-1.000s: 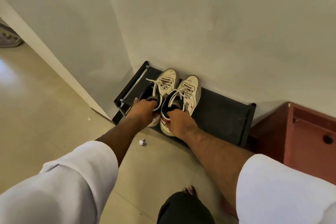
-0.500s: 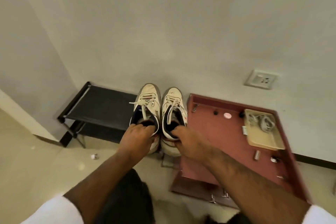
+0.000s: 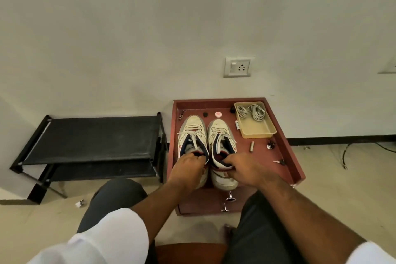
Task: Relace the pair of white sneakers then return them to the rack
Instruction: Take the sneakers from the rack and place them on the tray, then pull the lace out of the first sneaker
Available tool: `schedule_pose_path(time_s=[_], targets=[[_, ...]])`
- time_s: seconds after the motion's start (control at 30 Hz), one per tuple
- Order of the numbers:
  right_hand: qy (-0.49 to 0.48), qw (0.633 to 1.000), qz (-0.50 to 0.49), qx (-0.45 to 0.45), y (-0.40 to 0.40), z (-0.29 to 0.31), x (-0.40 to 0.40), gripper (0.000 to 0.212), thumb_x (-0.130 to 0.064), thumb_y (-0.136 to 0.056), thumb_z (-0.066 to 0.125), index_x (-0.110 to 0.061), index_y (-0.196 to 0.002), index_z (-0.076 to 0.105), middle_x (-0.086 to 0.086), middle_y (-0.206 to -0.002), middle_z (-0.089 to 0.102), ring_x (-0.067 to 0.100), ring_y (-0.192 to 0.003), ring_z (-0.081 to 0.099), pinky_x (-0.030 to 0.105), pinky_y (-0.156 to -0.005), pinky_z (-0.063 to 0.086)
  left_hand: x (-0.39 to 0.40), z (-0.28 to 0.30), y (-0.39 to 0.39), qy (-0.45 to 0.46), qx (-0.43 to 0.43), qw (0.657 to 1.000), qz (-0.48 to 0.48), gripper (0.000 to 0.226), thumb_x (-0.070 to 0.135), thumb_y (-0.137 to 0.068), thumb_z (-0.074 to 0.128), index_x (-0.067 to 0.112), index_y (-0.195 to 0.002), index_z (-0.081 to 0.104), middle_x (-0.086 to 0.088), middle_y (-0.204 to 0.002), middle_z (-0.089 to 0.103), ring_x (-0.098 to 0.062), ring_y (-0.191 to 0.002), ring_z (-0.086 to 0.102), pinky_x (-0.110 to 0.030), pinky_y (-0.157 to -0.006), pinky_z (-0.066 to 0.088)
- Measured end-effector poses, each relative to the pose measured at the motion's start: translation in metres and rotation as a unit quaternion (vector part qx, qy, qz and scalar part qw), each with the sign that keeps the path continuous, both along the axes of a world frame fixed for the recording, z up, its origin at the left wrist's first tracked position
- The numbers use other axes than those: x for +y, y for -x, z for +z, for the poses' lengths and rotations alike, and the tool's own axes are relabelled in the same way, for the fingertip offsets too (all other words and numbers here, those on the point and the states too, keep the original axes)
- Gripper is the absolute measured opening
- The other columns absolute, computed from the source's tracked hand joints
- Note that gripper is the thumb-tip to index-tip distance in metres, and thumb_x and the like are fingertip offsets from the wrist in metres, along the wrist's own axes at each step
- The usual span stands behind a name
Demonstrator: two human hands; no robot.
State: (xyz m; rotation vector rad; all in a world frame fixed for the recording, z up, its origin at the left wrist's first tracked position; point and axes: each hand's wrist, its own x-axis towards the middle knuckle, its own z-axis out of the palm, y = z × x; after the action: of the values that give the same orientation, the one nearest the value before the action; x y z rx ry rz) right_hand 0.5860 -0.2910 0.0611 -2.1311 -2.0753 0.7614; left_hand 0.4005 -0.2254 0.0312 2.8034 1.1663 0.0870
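Note:
Two white sneakers stand side by side, toes toward the wall, on a low red-brown table (image 3: 285,152). My left hand (image 3: 187,168) grips the heel collar of the left sneaker (image 3: 191,129). My right hand (image 3: 244,166) grips the heel collar of the right sneaker (image 3: 220,130). Their laces hang loose over the tongues. The black two-tier shoe rack (image 3: 96,135) stands to the left of the table, against the wall, with nothing on its top shelf.
A beige tray (image 3: 257,132) holding coiled white laces sits at the table's back right. Small bits lie on the table: a metal cylinder (image 3: 252,147), a key (image 3: 279,162), a round lid (image 3: 218,114). A wall socket (image 3: 237,67) is above. My knees flank the table.
Both hands carried the sneakers off the black rack and rightward onto the red-brown table. My view turned to the right with them.

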Motion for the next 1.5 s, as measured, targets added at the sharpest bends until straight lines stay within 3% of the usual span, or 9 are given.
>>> schedule_pose_path(time_s=[0.2, 0.37, 0.53, 0.63, 0.8, 1.07, 1.17, 1.3, 1.5], targets=[[0.048, 0.998, -0.044, -0.017, -0.001, -0.034, 0.013, 0.033, -0.019, -0.080, 0.069, -0.026, -0.112, 0.071, -0.001, -0.106, 0.071, 0.021, -0.100, 0.066, 0.034, -0.083, 0.052, 0.011, -0.022, 0.005, 0.066, 0.052, 0.996, -0.009, 0.033, 0.030, -0.099, 0.047, 0.009, -0.122, 0.056, -0.012, -0.122, 0.063, -0.030, -0.115, 0.052, -0.036, -0.092, 0.037], [-0.077, 0.987, -0.143, -0.001, 0.013, 0.009, 0.014, 0.020, -0.037, -0.085, 0.072, -0.029, -0.103, 0.074, -0.008, -0.095, 0.067, 0.012, -0.090, 0.060, 0.020, -0.071, 0.038, 0.030, -0.004, 0.037, 0.146, -0.263, 0.953, 0.027, 0.033, 0.045, -0.096, 0.053, 0.019, -0.099, 0.073, 0.009, -0.088, 0.069, -0.004, -0.081, 0.060, -0.027, -0.073, 0.051], [-0.171, 0.965, -0.180, 0.082, 0.040, 0.016, 0.076, 0.022, -0.009, -0.091, 0.065, -0.018, -0.110, 0.074, -0.007, -0.107, 0.070, 0.008, -0.101, 0.063, -0.003, -0.080, 0.028, 0.093, -0.011, 0.051, 0.259, -0.383, 0.868, 0.181, 0.030, 0.028, -0.095, 0.060, 0.023, -0.125, 0.064, 0.010, -0.119, 0.063, -0.004, -0.108, 0.060, -0.033, -0.092, 0.055], [-0.098, 0.981, -0.137, 0.096, 0.052, -0.006, 0.115, 0.033, -0.001, -0.093, 0.057, -0.017, -0.118, 0.070, -0.002, -0.119, 0.069, 0.011, -0.110, 0.062, 0.003, -0.087, 0.033, 0.113, -0.017, 0.047, 0.390, -0.360, 0.834, 0.149, 0.035, 0.028, -0.094, 0.063, 0.024, -0.129, 0.063, 0.010, -0.118, 0.067, -0.003, -0.108, 0.062, -0.031, -0.095, 0.054], [0.023, 0.987, -0.114, 0.115, 0.042, -0.033, 0.128, 0.056, 0.009, -0.087, 0.048, -0.027, -0.126, 0.065, -0.006, -0.128, 0.065, 0.011, -0.115, 0.060, 0.022, -0.097, 0.046, 0.119, -0.023, 0.042, 0.378, -0.357, 0.839, 0.162, 0.014, 0.019, -0.087, 0.071, 0.021, -0.099, 0.076, 0.012, -0.089, 0.074, 0.005, -0.087, 0.066, -0.009, -0.076, 0.050], [0.050, 0.985, 0.010, 0.162, 0.031, -0.036, 0.139, 0.056, 0.010, -0.089, 0.046, -0.027, -0.128, 0.063, -0.010, -0.150, 0.039, 0.009, -0.139, 0.035, 0.028, -0.113, 0.033, 0.119, -0.009, 0.031, 0.420, -0.437, 0.780, 0.152, 0.009, 0.010, -0.085, 0.071, 0.008, -0.093, 0.076, 0.004, -0.075, 0.073, -0.001, -0.066, 0.063, -0.013, -0.061, 0.048], [0.068, 0.964, -0.050, 0.253, 0.025, -0.030, 0.140, 0.040, -0.001, -0.094, 0.053, -0.030, -0.117, 0.068, -0.015, -0.138, 0.052, 0.007, -0.126, 0.049, 0.028, -0.100, 0.045, 0.118, -0.011, 0.035, 0.406, -0.443, 0.781, 0.171, 0.009, 0.013, -0.084, 0.073, 0.008, -0.091, 0.076, 0.003, -0.072, 0.071, -0.003, -0.061, 0.060, -0.013, -0.055, 0.046], [0.087, 0.921, -0.108, 0.364, 0.024, -0.021, 0.136, 0.016, -0.020, -0.087, 0.071, -0.031, -0.099, 0.074, -0.014, -0.090, 0.073, 0.002, -0.074, 0.065, 0.019, -0.066, 0.054, 0.114, -0.009, 0.033, 0.405, -0.462, 0.769, 0.178, 0.013, 0.014, -0.084, 0.072, 0.006, -0.093, 0.076, 0.003, -0.069, 0.070, -0.004, -0.056, 0.056, -0.014, -0.052, 0.045], [0.026, 0.905, -0.185, 0.381, 0.026, -0.031, 0.134, 0.011, -0.006, -0.085, 0.072, -0.017, -0.086, 0.072, 0.007, -0.083, 0.072, 0.016, -0.073, 0.065, 0.031, -0.066, 0.057, 0.113, -0.008, 0.027, 0.460, -0.410, 0.763, 0.197, 0.027, 0.015, -0.101, 0.048, 0.017, -0.121, 0.066, 0.015, -0.083, 0.068, 0.006, -0.064, 0.061, -0.008, -0.052, 0.043]])
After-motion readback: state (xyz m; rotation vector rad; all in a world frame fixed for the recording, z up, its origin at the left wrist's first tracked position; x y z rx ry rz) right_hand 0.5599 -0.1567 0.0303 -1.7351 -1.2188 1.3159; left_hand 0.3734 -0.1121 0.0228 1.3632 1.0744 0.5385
